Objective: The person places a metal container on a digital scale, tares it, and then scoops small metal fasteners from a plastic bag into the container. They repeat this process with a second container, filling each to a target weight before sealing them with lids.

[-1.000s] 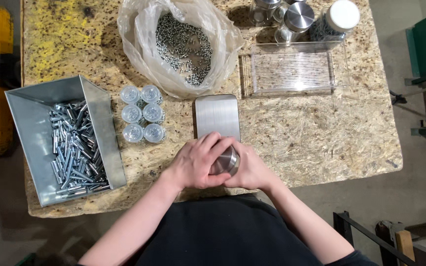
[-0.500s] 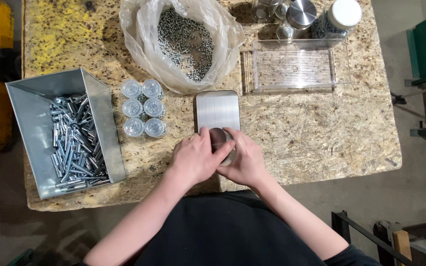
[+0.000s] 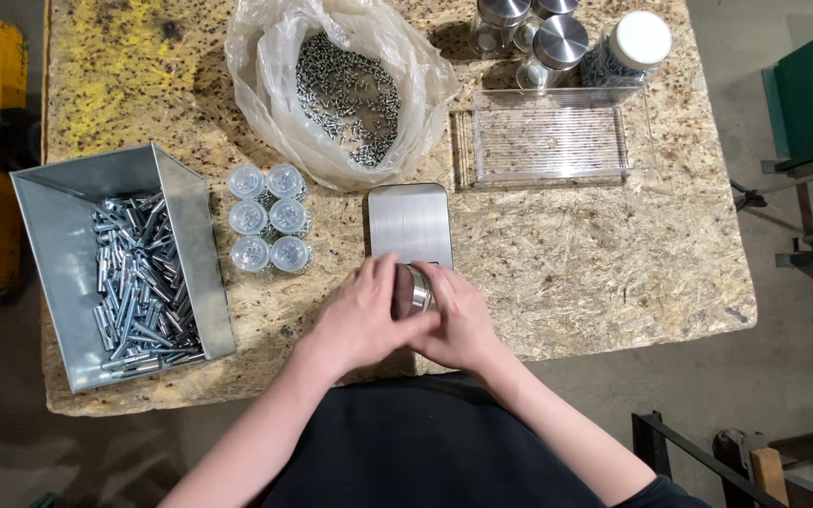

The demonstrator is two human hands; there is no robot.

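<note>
Both my hands, left [image 3: 358, 318] and right [image 3: 458, 320], clamp one jar [image 3: 413, 290] (contents hidden); bin [image 3: 58, 212] holds bolts [image 3: 138, 277], bag [image 3: 265, 85] screws [image 3: 348, 85].

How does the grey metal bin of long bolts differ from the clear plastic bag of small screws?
The grey metal bin is rigid and angular, at the table's left edge; the clear plastic bag is soft and crumpled, at the back. The bin's bolts are long and bright; the bag's screws are short and darker. Both lie open.

Metal, plastic and chipboard, as I see them.
Brushed steel scale [image 3: 409, 222], rough chipboard worktop [image 3: 604, 273], glossy plastic bag [image 3: 265, 85], shiny metal-lidded jar [image 3: 413, 290].
</note>
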